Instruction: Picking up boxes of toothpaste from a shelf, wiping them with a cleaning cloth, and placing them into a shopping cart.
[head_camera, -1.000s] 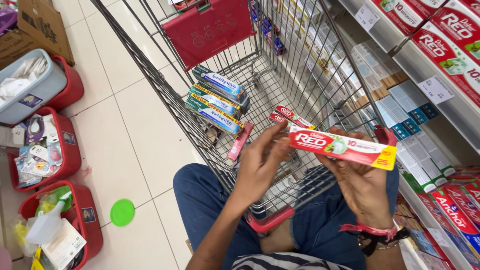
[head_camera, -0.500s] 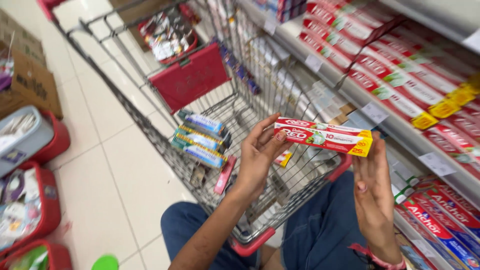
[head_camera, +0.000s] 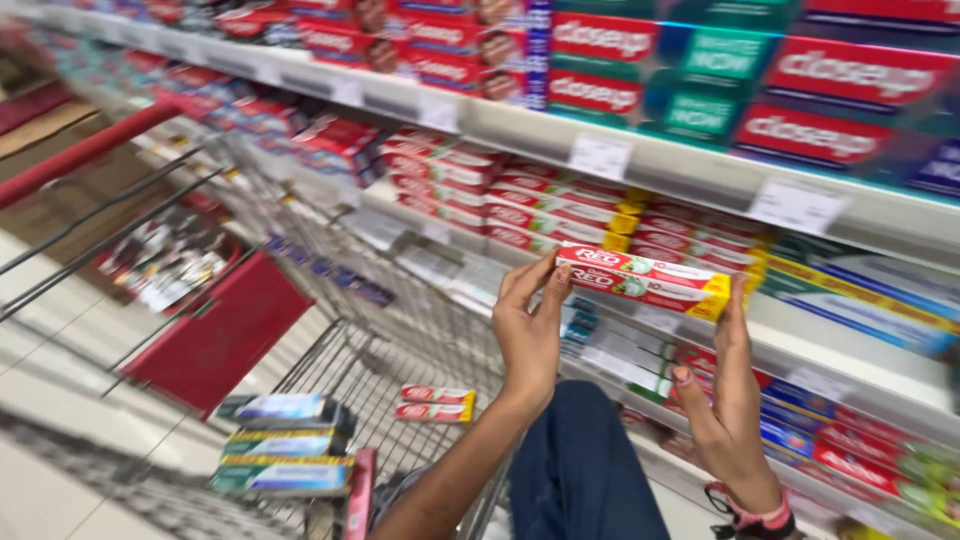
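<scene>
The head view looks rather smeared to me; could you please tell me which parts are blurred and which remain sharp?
Head view: the red-and-yellow cardboard toothpaste box, held between the left hand and right hand, is fairly sharp; the wire shopping cart and the white store shelves streak with motion blur, worst at the left edge; lighting is even, with no harsh glare or shadows.

We saw a wire shopping cart (head_camera: 330, 300) with a red fold-down flap (head_camera: 215, 335) and a red handle bar (head_camera: 80, 155). Inside it lay a stack of blue and green cartons (head_camera: 285, 445) and two small red and yellow cartons (head_camera: 435, 402). Beside it ran white shelves (head_camera: 640, 160) packed with rows of red boxes (head_camera: 500, 205), blurred.
</scene>
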